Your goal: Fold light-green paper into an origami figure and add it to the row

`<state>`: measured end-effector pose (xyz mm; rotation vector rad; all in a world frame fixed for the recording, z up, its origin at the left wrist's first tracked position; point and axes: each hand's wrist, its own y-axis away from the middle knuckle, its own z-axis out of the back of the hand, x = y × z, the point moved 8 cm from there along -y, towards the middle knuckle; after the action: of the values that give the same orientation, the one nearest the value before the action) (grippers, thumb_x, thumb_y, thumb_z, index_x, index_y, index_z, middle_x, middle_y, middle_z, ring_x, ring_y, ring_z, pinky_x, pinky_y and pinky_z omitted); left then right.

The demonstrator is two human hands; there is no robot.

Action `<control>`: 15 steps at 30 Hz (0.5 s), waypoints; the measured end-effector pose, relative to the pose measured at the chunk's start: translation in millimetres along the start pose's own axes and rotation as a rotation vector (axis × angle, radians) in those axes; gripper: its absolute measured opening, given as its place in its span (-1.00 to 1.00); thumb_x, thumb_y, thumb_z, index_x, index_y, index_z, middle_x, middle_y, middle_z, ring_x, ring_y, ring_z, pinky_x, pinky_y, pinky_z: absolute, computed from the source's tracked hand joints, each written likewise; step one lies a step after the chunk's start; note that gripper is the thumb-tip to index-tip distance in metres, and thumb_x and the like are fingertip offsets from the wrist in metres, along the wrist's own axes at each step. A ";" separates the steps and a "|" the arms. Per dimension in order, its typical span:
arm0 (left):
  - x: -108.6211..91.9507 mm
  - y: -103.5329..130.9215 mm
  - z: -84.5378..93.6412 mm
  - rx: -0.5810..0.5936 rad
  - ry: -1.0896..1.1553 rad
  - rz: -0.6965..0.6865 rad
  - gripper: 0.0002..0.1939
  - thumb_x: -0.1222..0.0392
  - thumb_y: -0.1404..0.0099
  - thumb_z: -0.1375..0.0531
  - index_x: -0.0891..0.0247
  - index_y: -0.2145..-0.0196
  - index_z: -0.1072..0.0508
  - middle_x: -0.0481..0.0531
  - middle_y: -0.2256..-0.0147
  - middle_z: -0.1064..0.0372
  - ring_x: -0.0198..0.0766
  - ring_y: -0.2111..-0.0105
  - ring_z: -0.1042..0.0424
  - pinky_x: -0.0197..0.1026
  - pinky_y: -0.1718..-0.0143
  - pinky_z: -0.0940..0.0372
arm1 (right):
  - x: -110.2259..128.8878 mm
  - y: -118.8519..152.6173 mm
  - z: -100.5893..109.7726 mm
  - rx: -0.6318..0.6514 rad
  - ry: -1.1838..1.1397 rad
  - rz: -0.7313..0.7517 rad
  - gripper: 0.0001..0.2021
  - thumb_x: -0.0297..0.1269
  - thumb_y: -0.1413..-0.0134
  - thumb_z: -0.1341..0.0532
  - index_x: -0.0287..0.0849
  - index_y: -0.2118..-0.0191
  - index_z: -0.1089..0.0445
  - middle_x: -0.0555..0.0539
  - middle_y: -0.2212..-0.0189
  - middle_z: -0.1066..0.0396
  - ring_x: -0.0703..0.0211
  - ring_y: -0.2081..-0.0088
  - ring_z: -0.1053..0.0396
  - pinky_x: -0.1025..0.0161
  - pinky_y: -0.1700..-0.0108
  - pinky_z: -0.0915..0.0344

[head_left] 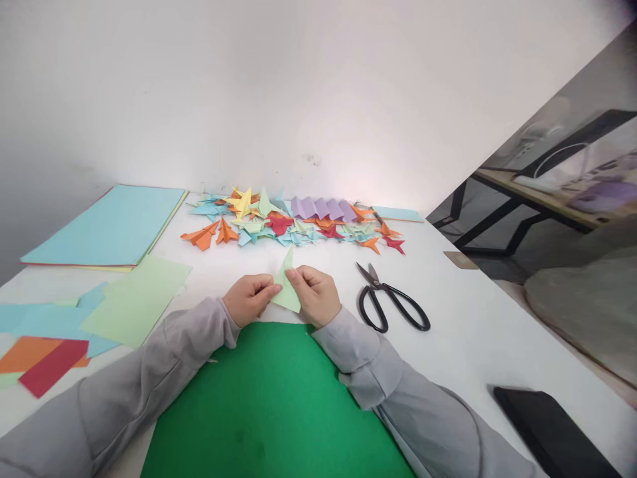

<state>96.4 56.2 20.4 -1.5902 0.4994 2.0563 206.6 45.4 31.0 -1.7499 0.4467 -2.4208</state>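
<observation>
Between my two hands is a small piece of folded light-green paper (287, 299), with a pointed tip standing up at its top. My left hand (252, 297) pinches its left edge between thumb and fingers. On the other side my right hand (317, 295) grips it, the thumb pressed on the front face. Both hands are just above the far edge of a green sheet (283, 398). Behind them, several folded paper shapes in orange, yellow, red, blue and green, such as an orange paper plane (200, 236), lie in a row.
Black-handled scissors (381, 292) lie partly spread right of my hands. A black phone-like slab (552, 431) rests at the near right. Leftward are a blue paper stack (107, 226), a light-green sheet (139, 299) and a red strip (54, 367). A white wall (298, 86) rises behind the table.
</observation>
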 end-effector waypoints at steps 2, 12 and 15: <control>2.6 -0.2 -0.1 0.004 0.047 0.025 -0.61 -0.04 -0.10 -0.06 0.26 0.70 -0.12 -0.18 0.81 -0.08 -0.48 0.78 -0.09 -0.39 0.71 -0.04 | -0.2 -0.1 -0.7 0.011 -0.012 0.000 -0.65 -0.08 0.00 -0.08 -0.19 0.65 -0.15 0.11 0.72 0.00 0.37 0.62 0.02 0.36 0.59 0.03; -1.2 0.2 5.4 -0.047 0.030 0.001 -0.63 -0.05 -0.10 -0.07 0.28 0.66 -0.15 -0.16 0.78 -0.11 -0.46 0.76 -0.15 -0.39 0.70 -0.06 | 4.0 2.5 -8.3 0.093 -0.010 0.037 -0.66 -0.10 -0.02 -0.07 -0.20 0.64 -0.17 0.10 0.71 -0.03 0.37 0.61 0.00 0.37 0.58 0.01; -0.5 0.5 6.1 -0.062 0.022 0.008 -0.63 -0.04 -0.11 -0.06 0.27 0.67 -0.15 -0.17 0.78 -0.09 -0.46 0.77 -0.14 -0.39 0.70 -0.05 | 4.7 2.4 -7.7 0.088 0.001 0.041 -0.66 -0.11 -0.02 -0.07 -0.19 0.64 -0.17 0.11 0.71 -0.01 0.37 0.62 0.02 0.37 0.58 0.02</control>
<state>91.4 59.1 22.4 -1.6506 0.4548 2.0807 197.6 43.1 32.3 -1.6869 0.3665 -2.3750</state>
